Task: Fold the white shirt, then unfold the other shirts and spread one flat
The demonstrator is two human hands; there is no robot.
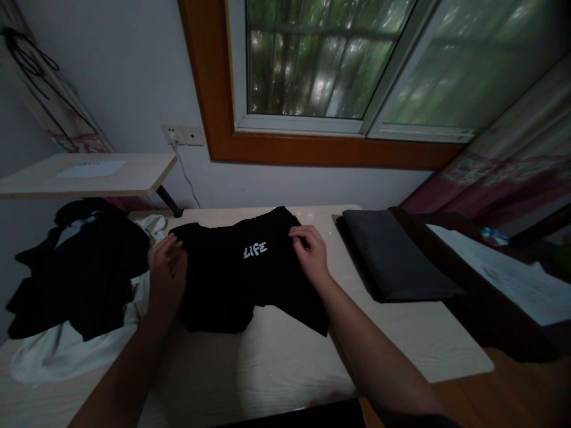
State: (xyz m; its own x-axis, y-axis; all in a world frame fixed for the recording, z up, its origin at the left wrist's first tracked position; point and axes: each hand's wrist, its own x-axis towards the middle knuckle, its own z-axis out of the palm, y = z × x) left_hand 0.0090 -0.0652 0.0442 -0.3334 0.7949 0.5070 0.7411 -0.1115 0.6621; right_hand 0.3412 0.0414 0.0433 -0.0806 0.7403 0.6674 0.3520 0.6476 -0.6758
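Note:
A black T-shirt [223,273] with white lettering lies spread on the pale wooden table, its printed side up and the lettering turned away from its usual reading direction. At its left edge is my left hand [166,276], fingers bent in toward the thumb on the cloth. My right hand [311,252] pinches the fabric near the upper right edge, thumb and fingertips brought together. Dim light hides how much cloth is in each grip. One lower corner of the shirt hangs down beside my right forearm.
Left of the shirt lie a heap of black clothing [102,261] and a white cloth [57,356]. Folded dark grey fabric [392,252] rests on the right of the table [285,368]. A raised shelf [147,169] overhangs the left back, below a wall socket [193,135].

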